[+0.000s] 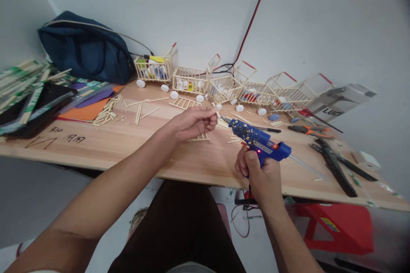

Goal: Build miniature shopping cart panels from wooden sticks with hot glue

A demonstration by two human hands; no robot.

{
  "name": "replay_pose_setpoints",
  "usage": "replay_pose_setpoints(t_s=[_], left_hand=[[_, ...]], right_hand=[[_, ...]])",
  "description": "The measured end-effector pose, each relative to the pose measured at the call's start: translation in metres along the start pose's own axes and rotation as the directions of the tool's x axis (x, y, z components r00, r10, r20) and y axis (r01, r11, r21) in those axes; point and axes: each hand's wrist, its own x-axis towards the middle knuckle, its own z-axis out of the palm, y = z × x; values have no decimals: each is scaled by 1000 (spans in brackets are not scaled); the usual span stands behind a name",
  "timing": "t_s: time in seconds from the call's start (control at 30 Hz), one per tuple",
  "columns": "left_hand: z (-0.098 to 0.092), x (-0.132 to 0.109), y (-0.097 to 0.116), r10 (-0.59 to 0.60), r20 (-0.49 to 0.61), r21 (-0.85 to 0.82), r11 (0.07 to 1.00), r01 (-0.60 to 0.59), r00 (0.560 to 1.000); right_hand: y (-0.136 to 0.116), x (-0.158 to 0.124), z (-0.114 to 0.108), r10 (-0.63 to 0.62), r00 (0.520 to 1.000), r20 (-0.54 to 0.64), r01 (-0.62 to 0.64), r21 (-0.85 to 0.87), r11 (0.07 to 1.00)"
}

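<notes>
The fingers (209, 120) of the left hand (194, 124) are curled in tight, pinched shut on a thin wooden stick (217, 113) that is held just above the surface (128, 140). At the far left, packets of sticks (22, 87) are piled at the edge. A navy bag (83, 53) is propped against the wall behind them, and orange and purple sheets (86, 110) are laid flat beside a scatter of loose sticks (107, 113). Along the wall a row of small stick carts (192, 79) with white wheels is lined up, running from the bag off to the right. Under the left hand a flat stick frame (200, 138) is seen lying on the wood. In the middle, the pinched stick is met by the nozzle of the blue glue gun (261, 143), held just beside the stick's end; whether the two touch cannot be told. The gun is gripped in the right hand (261, 177), with the fingers wrapped closed round the handle, over the near edge of the surface. Further right, orange-handled pliers (307, 130) and long black tools (336, 164) are laid out, and a red stool (336, 226) is glimpsed below the edge.
</notes>
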Motion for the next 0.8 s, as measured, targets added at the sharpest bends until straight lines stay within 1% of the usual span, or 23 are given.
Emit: replay_pose_setpoints(t_s=[0.2,0.33,0.47,0.53,0.63,0.8], left_hand=[[2,-1,-1,11,7,17,1000,-11,1000],[1,-1,-2,10,-1,65,998,-10,1000],[0,-1,-1,28,-11,116,993,-26,1000],[0,0,-1,45,-34,137,990,-40,998],[0,1,0,71,-100,169,984,-54,992],[0,2,0,72,-179,192,981,-37,981]], right_hand=[[-2,0,1,13,1000,-3,-13,6,1000],[-1,1,2,23,1000,-15,-23,8,1000],[-3,1,1,0,999,-54,0,2,1000],[-4,1,-1,-31,997,-72,31,2,1000],[-9,-2,-4,-96,989,-112,96,-2,995],[-23,-6,-4,-222,963,-151,229,32,973]])
